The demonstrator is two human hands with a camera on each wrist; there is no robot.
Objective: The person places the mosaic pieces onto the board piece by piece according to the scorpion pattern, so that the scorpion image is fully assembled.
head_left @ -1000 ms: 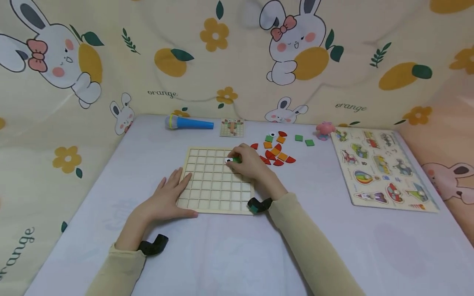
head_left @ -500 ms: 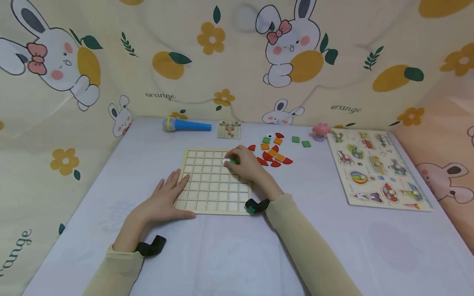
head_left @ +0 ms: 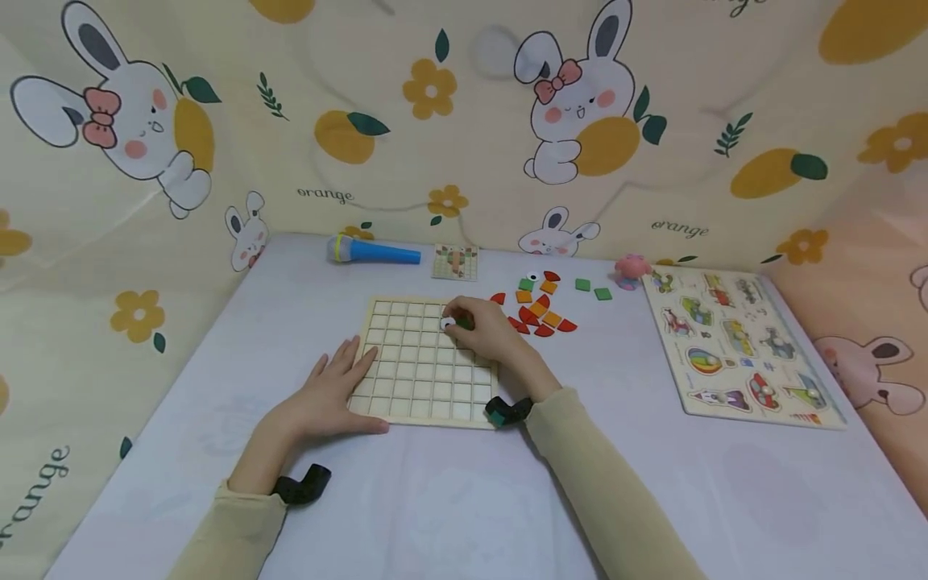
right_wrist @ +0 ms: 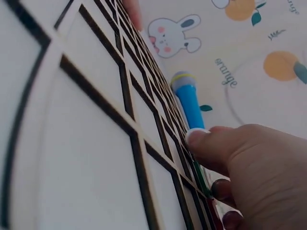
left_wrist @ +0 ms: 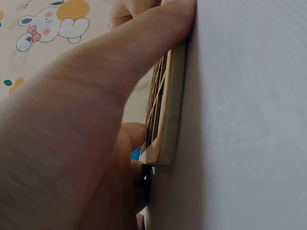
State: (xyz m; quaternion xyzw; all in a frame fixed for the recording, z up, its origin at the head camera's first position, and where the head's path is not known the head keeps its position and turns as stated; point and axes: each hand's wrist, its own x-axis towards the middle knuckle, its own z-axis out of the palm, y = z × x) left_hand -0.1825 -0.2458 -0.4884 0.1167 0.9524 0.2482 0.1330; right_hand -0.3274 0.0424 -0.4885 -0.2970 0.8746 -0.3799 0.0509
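Observation:
A wooden grid board [head_left: 413,374] lies on the white table. My left hand [head_left: 326,396] has its fingers spread at the board's left side, with the thumb along its near edge. Over the upper right of the grid, my right hand [head_left: 495,332] pinches a small white tile with a black eye [head_left: 447,324] between thumb and fingers. Something green [head_left: 465,321] shows beneath those fingers. In the right wrist view the thumb [right_wrist: 211,143] is right at the grid's surface, and the white rim of the eye tile [right_wrist: 195,130] shows at its tip.
Several red, orange and green pieces [head_left: 542,306] lie right of the board. Behind it are a small pattern card [head_left: 455,263] and a blue toy microphone [head_left: 377,251]. A pink toy [head_left: 632,269] and a picture puzzle board [head_left: 739,346] stand at the right.
The head view has shifted slightly. My right hand stays over the same part of the grid with the eye tile, its fingers a little changed; the left hand stays on the board.

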